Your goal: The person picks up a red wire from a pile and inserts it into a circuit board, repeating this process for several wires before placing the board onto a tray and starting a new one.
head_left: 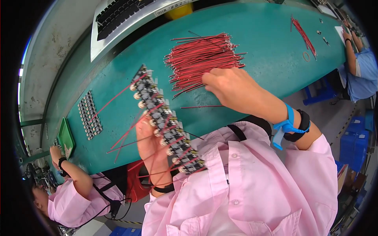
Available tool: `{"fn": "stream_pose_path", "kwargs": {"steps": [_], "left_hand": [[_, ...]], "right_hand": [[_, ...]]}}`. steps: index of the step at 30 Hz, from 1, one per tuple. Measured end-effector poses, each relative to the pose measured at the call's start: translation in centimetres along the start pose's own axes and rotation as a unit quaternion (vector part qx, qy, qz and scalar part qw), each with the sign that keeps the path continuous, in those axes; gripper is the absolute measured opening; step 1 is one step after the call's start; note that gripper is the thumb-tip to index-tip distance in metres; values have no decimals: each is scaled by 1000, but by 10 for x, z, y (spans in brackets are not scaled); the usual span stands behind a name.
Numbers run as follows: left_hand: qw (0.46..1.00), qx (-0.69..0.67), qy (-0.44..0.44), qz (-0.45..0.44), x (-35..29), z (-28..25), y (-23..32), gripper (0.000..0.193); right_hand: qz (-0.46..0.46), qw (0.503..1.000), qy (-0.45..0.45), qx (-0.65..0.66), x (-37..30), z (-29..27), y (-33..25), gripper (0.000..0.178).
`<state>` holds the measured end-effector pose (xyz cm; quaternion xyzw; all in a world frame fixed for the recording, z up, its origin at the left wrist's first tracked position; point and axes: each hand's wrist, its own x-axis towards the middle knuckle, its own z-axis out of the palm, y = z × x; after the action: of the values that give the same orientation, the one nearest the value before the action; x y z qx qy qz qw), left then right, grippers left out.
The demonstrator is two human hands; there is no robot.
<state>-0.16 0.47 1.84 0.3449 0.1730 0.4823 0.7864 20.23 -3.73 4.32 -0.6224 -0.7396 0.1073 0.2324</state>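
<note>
My left hand (149, 135) grips a long strip of small circuit boards (157, 114) from below, raised and tilted over the table's near edge. Round silvery parts line one side of the strip, and several thin red wires (125, 131) stick out from it to the left. My right hand (232, 84) is at the near edge of a big pile of red wires (201, 59), its fingers curled together; whatever is between the fingertips is hidden. One loose red wire (201, 106) shows just below that hand.
Another board panel (89, 116) lies on the green table (267, 43) at left, near a green tray (66, 135). A metal-framed rack with black parts (122, 17) stands at the back. A small wire bundle (304, 37) is far right. Co-workers sit at both sides.
</note>
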Motion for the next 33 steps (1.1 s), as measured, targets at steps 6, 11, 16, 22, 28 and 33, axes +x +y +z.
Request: {"fn": "stream_pose_path", "kwargs": {"steps": [6, 11, 16, 22, 28, 33], "left_hand": [[979, -198, -22, -50, 0, -15, 24, 23], [981, -170, 97, -10, -1, -9, 26, 22], [989, -121, 77, 34, 3, 0, 15, 24], [999, 7, 42, -12, 9, -2, 5, 33], [999, 1, -10, -46, 13, -1, -3, 29], [997, -7, 2, -71, 11, -7, -1, 28]], "right_hand": [[-72, 989, -102, 75, -24, 17, -17, 13], [-99, 994, -45, -12, -7, 12, 17, 14], [-29, 994, 2, 107, 3, -6, 12, 13], [211, 761, -225, 571, 1, -11, -23, 18], [207, 666, -305, 648, -4, 6, -16, 16], [176, 697, -297, 628, -7, 11, -17, 12]]}}
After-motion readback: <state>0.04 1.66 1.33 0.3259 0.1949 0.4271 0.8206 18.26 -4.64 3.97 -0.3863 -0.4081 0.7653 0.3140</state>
